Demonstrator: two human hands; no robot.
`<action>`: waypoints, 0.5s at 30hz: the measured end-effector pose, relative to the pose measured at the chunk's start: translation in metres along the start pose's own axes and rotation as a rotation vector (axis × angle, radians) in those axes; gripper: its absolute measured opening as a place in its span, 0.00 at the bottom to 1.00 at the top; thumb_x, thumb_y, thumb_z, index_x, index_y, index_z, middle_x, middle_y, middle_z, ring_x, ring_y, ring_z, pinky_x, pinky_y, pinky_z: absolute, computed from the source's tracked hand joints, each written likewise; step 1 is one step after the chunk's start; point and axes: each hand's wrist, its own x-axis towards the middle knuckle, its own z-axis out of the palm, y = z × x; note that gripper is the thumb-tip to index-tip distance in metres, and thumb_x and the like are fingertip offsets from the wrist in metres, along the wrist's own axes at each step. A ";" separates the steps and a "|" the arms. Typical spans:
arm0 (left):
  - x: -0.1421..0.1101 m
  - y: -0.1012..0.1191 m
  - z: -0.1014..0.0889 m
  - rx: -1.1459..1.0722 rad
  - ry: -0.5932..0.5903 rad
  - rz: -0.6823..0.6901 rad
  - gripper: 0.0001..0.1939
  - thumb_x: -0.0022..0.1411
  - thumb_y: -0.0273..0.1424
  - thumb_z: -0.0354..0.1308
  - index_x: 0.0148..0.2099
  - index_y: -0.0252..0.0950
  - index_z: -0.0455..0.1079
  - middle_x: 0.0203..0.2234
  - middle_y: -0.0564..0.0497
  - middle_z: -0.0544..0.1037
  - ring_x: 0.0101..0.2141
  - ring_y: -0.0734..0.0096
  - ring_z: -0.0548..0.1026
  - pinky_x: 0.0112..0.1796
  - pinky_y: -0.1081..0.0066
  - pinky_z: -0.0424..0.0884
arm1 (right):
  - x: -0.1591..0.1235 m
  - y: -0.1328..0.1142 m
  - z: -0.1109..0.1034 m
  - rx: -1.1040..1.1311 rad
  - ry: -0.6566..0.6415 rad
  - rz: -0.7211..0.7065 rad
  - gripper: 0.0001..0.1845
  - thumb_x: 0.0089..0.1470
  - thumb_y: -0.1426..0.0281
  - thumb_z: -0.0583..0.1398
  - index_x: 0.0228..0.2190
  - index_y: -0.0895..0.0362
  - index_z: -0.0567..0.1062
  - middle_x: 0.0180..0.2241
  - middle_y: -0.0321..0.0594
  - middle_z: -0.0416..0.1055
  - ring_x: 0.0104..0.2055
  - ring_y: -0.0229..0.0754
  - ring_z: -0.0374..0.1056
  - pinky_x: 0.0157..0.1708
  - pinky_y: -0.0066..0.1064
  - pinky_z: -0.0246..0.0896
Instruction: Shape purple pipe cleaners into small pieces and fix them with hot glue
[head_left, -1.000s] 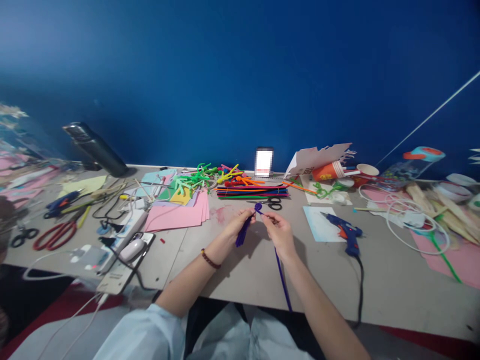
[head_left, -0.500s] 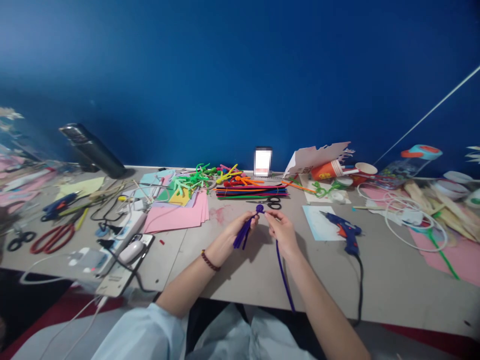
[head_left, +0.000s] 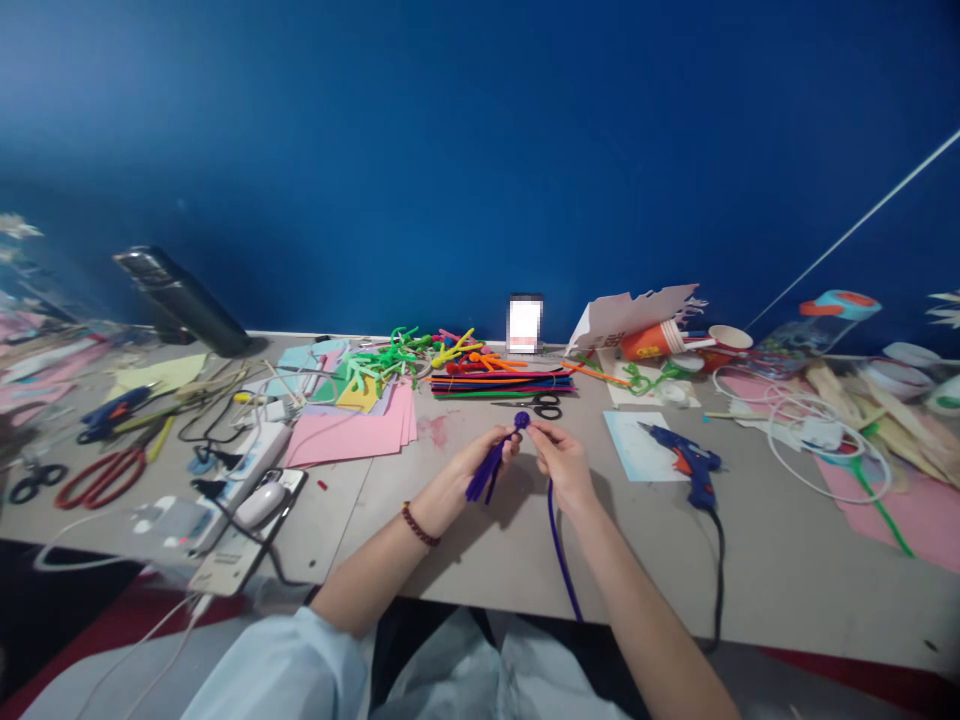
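Left hand [head_left: 472,462] clamped on purple pipe-cleaner bundle [head_left: 486,476] above surface [head_left: 397,530]; right hand [head_left: 564,470] pinching purple strand [head_left: 558,545] beside coiled knob [head_left: 522,421]. Knob formed, strand's tail hanging loose: work seemingly partway.

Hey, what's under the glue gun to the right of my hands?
A pale blue and white sheet lies under the glue gun's front; its handle reaches past the sheet. What the body covers can't be seen.

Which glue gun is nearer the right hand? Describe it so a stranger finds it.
On the grey table, right of the right hand, find the pale blue sheet. The glue gun is blue with an orange trigger. Unlike the other gun, far left, it has its nozzle over that sheet.
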 end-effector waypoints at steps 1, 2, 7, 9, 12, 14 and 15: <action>0.000 0.000 0.000 0.004 -0.009 -0.006 0.07 0.64 0.22 0.46 0.35 0.28 0.65 0.20 0.53 0.69 0.16 0.86 0.68 0.20 0.88 0.69 | 0.000 0.001 0.000 -0.013 0.006 -0.018 0.22 0.37 0.57 0.67 0.31 0.59 0.76 0.13 0.25 0.55 0.14 0.26 0.41 0.13 0.23 0.33; 0.000 0.000 0.000 0.013 -0.014 -0.011 0.07 0.64 0.22 0.46 0.34 0.28 0.65 0.20 0.53 0.69 0.16 0.86 0.68 0.19 0.88 0.69 | 0.000 0.001 -0.001 -0.026 0.012 -0.034 0.21 0.37 0.57 0.67 0.31 0.59 0.76 0.13 0.25 0.56 0.14 0.26 0.42 0.13 0.24 0.33; 0.000 -0.003 -0.001 0.182 0.020 0.045 0.05 0.59 0.23 0.54 0.30 0.29 0.67 0.19 0.53 0.71 0.17 0.84 0.70 0.21 0.86 0.70 | 0.001 0.003 -0.004 -0.088 0.049 -0.075 0.22 0.37 0.55 0.66 0.30 0.59 0.76 0.14 0.27 0.59 0.14 0.28 0.46 0.14 0.24 0.38; 0.001 -0.006 -0.002 0.319 0.028 0.201 0.04 0.55 0.25 0.60 0.31 0.28 0.69 0.20 0.51 0.74 0.19 0.81 0.72 0.24 0.83 0.71 | 0.002 0.004 -0.005 -0.112 0.076 -0.106 0.22 0.37 0.54 0.66 0.30 0.59 0.76 0.15 0.29 0.62 0.15 0.29 0.50 0.14 0.25 0.42; 0.002 -0.011 -0.003 0.516 0.044 0.474 0.09 0.49 0.29 0.66 0.33 0.29 0.72 0.22 0.51 0.76 0.22 0.77 0.74 0.27 0.80 0.72 | 0.002 0.005 -0.005 -0.128 0.106 -0.137 0.22 0.37 0.54 0.66 0.29 0.59 0.76 0.16 0.31 0.64 0.16 0.31 0.54 0.15 0.25 0.47; 0.004 -0.014 -0.004 0.635 0.090 0.623 0.11 0.47 0.31 0.67 0.32 0.30 0.73 0.23 0.51 0.76 0.23 0.76 0.74 0.27 0.79 0.71 | 0.002 0.006 -0.005 -0.127 0.118 -0.140 0.22 0.37 0.54 0.65 0.29 0.58 0.76 0.16 0.31 0.64 0.17 0.31 0.55 0.16 0.25 0.48; 0.005 -0.015 -0.005 0.691 0.117 0.687 0.11 0.46 0.31 0.67 0.32 0.30 0.74 0.23 0.50 0.77 0.24 0.75 0.74 0.28 0.78 0.71 | 0.002 0.006 -0.004 -0.124 0.123 -0.139 0.21 0.37 0.54 0.65 0.29 0.58 0.76 0.15 0.30 0.63 0.17 0.31 0.55 0.15 0.25 0.47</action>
